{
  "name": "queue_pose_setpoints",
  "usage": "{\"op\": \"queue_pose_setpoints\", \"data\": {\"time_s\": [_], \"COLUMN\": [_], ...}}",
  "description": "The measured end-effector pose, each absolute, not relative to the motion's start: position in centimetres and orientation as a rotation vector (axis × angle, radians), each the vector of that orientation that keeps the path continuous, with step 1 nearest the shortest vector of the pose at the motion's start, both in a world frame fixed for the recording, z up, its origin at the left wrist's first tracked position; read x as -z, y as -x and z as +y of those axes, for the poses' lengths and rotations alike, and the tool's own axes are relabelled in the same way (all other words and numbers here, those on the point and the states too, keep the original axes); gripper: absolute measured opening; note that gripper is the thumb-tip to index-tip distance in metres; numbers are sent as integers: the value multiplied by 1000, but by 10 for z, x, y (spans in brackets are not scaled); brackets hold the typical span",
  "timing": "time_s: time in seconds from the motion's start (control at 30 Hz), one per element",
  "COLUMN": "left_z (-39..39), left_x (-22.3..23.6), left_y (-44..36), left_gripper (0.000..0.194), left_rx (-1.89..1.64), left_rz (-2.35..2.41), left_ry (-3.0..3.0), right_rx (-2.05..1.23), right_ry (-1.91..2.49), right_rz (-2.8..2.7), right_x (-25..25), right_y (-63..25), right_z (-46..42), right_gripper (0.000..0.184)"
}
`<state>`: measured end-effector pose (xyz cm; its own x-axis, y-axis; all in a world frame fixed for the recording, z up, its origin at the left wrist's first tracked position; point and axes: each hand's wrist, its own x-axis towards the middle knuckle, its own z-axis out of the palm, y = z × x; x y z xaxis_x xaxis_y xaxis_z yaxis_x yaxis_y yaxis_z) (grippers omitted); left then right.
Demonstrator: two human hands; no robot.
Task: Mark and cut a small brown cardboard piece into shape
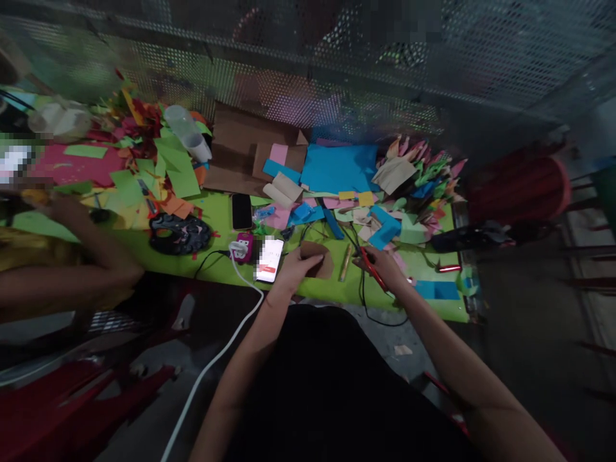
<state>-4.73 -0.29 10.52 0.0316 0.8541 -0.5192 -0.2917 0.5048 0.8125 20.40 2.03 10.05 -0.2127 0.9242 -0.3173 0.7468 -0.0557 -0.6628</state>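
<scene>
My left hand (pixel 297 264) is closed on a brown paper piece (pixel 321 258), pinching its left edge just above the green table (pixel 337 289). My right hand (pixel 385 266) grips red-handled scissors (pixel 371 266), whose tip points toward the brown paper. A gold pen-like stick (pixel 345 262) lies between the two hands. A lit phone (pixel 269 259) lies just left of my left hand.
Coloured paper scraps cover the table, with blue sheets (pixel 339 168) and brown card (pixel 240 144) at the back. A dark phone (pixel 241 210), a black tray (pixel 180 233) and a white cable (pixel 226 346) are left. Another person's arm (pixel 62 269) reaches in at far left.
</scene>
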Motion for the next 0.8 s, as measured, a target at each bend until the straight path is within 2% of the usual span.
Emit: {"op": "queue_pose_setpoints", "data": {"time_s": [0.07,0.17,0.33,0.5,0.6,0.7,0.73,0.8], "left_z": [-3,-2,-1,-2,-3,-2,-1,1], "left_x": [-99,-91,-84,-80,-80,-82,-83,-84], "left_y": [48,49,47,45,44,40,38,33], "left_gripper": [34,39,41,37,36,35,35,33], "left_rx": [-994,-1035,-1068,-1076,-1084,-1104,-1105,-1097], "left_rz": [1235,1254,1292,1315,1331,1384,1394,1388], "left_ry": [-568,-550,-486,-503,-527,-578,-606,-659], "right_rx": [-865,-733,-684,-650,-609,-784,-1024,-1211], "right_ry": [2091,2322,2391,2399,2333,2086,1871,1694], "right_rz": [-2022,-2033,-1969,-1894,-1875,-1863,-1765,-1718], "right_x": [-84,-62,-37,-37,-51,-69,-74,-83], "right_y": [-212,-223,-227,-227,-220,-197,-186,-163], "right_z": [39,67,97,99,91,73,66,51], "right_gripper": [41,43,57,53,44,32,32,41]}}
